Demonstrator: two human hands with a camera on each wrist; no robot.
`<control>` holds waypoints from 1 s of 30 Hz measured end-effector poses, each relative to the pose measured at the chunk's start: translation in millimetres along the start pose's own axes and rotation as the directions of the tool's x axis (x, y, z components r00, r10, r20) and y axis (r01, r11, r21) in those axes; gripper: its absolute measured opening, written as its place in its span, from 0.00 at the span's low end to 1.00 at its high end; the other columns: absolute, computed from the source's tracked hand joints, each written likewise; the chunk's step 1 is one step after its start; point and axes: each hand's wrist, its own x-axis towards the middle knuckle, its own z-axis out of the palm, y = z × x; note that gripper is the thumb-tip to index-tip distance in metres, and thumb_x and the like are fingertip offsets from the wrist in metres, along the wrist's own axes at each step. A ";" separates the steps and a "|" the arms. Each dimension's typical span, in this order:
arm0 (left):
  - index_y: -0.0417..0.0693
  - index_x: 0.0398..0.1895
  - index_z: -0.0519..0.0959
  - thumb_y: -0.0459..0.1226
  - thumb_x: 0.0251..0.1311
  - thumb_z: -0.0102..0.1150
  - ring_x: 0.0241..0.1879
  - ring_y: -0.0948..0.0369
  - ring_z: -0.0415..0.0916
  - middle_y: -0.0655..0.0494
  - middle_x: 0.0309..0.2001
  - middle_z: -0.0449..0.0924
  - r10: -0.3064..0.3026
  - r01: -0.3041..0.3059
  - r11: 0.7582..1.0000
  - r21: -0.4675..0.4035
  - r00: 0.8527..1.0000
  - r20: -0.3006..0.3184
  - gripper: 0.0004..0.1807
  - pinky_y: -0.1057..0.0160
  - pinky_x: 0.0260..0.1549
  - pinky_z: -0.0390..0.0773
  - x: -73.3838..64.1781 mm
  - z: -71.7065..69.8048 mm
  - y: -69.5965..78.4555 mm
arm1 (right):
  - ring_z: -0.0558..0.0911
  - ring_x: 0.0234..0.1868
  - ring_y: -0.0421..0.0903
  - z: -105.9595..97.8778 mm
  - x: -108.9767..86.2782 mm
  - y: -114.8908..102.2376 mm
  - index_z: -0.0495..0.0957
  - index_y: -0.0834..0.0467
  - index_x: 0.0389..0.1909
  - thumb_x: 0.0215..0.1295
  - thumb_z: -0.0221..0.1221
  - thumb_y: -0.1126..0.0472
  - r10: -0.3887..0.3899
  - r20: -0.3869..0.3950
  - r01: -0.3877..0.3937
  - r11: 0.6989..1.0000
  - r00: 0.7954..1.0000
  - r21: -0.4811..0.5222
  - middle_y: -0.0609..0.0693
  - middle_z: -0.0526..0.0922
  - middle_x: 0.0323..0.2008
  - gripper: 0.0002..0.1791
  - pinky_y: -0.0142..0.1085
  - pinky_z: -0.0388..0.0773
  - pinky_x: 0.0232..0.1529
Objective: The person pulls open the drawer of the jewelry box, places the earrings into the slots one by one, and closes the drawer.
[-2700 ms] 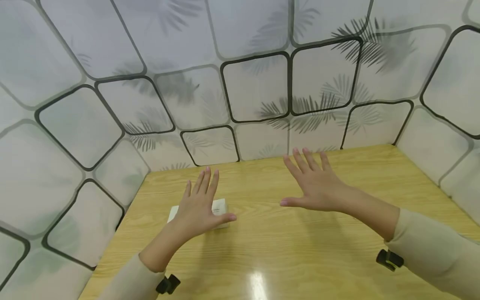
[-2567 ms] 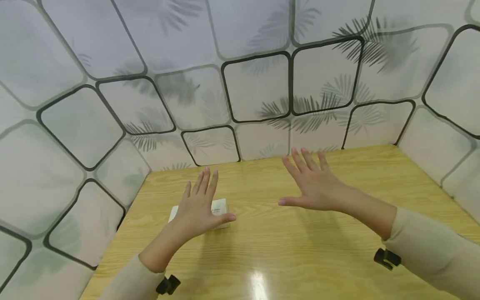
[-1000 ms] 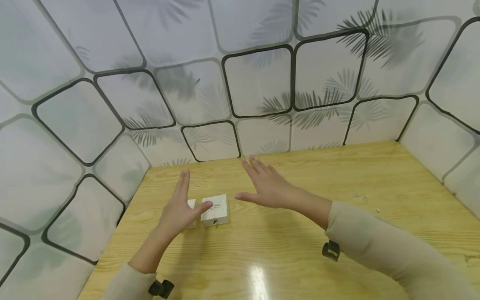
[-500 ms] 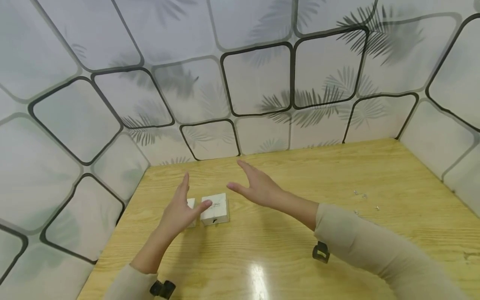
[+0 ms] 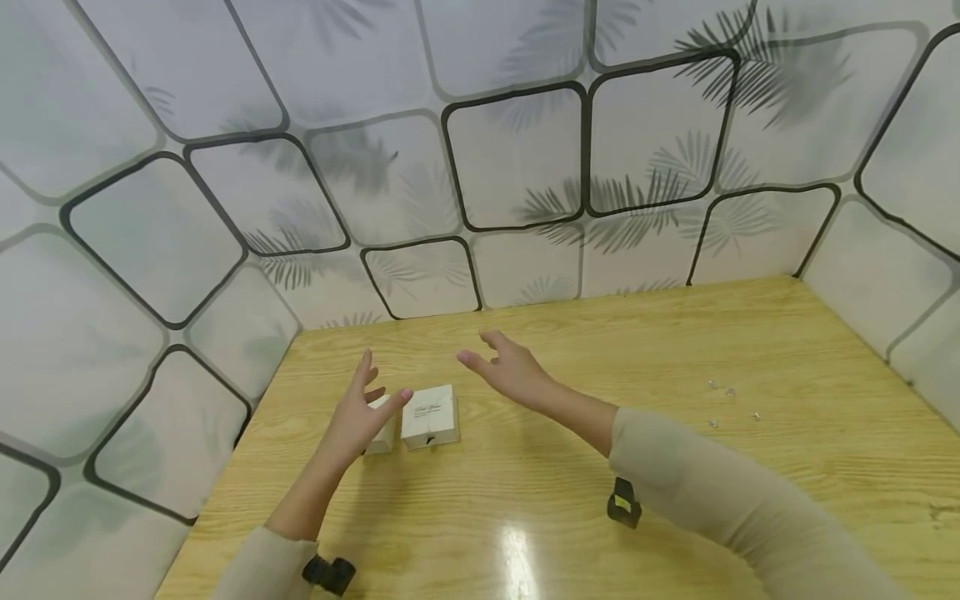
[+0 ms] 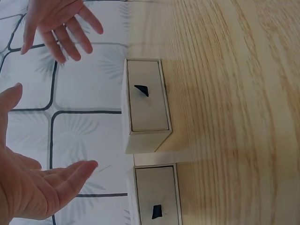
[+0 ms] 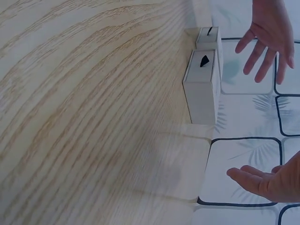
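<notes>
Two small white drawer-style boxes sit side by side on the wooden table. The right box point(image 5: 430, 416) has script lettering on its lid and a black pull tab on its front. My left hand point(image 5: 358, 414) hovers over the left box point(image 5: 382, 434), partly hiding it; its fingers are relaxed and hold nothing. To the right of the boxes, my right hand point(image 5: 512, 371) hangs above the table with loosely bent fingers, also holding nothing. The left wrist view shows both box fronts, with a black tab on the nearer box point(image 6: 149, 96).
Several tiny shiny pieces point(image 5: 713, 423) lie scattered on the right part of the table point(image 5: 570, 517). Patterned fabric walls point(image 5: 517, 167) close in the back and both sides. Dark wrist cameras point(image 5: 328, 575) are strapped at both sleeves.
My right hand has moved left toward the boxes, uncovering the tiny pieces. My left hand has shifted slightly left, showing both boxes. Fingers of both hands have become more bent.
</notes>
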 end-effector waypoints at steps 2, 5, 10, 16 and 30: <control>0.57 0.75 0.34 0.60 0.58 0.56 0.66 0.42 0.59 0.41 0.74 0.44 -0.004 0.004 1.000 0.006 1.000 -0.003 0.54 0.41 0.56 0.72 1.2 0.8 -2.8 | 0.66 0.65 0.60 0.8 1.3 3.4 0.55 0.59 0.71 0.63 0.48 0.31 0.026 0.002 -0.026 1.000 1.000 0.017 0.57 0.59 0.70 0.46 0.55 0.70 0.61; 0.52 0.76 0.40 0.61 0.56 0.57 0.63 0.42 0.64 0.40 0.72 0.51 -0.002 0.002 1.000 0.023 1.000 -0.005 0.53 0.44 0.52 0.77 3.4 3.5 -9.6 | 0.64 0.66 0.61 2.6 3.3 8.0 0.57 0.61 0.70 0.64 0.47 0.31 0.055 0.003 -0.055 0.998 0.999 0.029 0.60 0.61 0.69 0.46 0.56 0.67 0.63; 0.49 0.75 0.40 0.62 0.56 0.57 0.61 0.42 0.67 0.37 0.69 0.57 -0.032 0.032 0.999 -0.006 0.999 0.016 0.54 0.50 0.47 0.81 8.4 7.2 -17.2 | 0.65 0.65 0.62 7.4 5.7 11.8 0.58 0.65 0.68 0.67 0.47 0.35 0.117 0.023 -0.119 0.987 0.993 0.107 0.64 0.62 0.67 0.43 0.56 0.69 0.61; 0.47 0.75 0.38 0.59 0.58 0.56 0.60 0.41 0.68 0.36 0.67 0.60 -0.082 0.082 0.996 -0.024 0.997 0.007 0.53 0.53 0.42 0.84 14.6 9.7 -20.2 | 0.64 0.65 0.64 14.4 9.1 12.7 0.60 0.67 0.66 0.67 0.49 0.38 0.198 0.081 -0.212 0.940 0.977 0.266 0.63 0.63 0.66 0.41 0.60 0.71 0.58; 0.39 0.72 0.51 0.57 0.58 0.57 0.55 0.43 0.73 0.36 0.62 0.69 -0.082 0.085 0.992 0.093 0.996 -0.037 0.48 0.54 0.42 0.84 19.4 17.7 -20.0 | 0.66 0.62 0.65 29.2 16.8 12.8 0.52 0.67 0.69 0.68 0.51 0.41 0.357 0.240 -0.430 0.772 0.903 0.469 0.69 0.58 0.66 0.41 0.56 0.73 0.57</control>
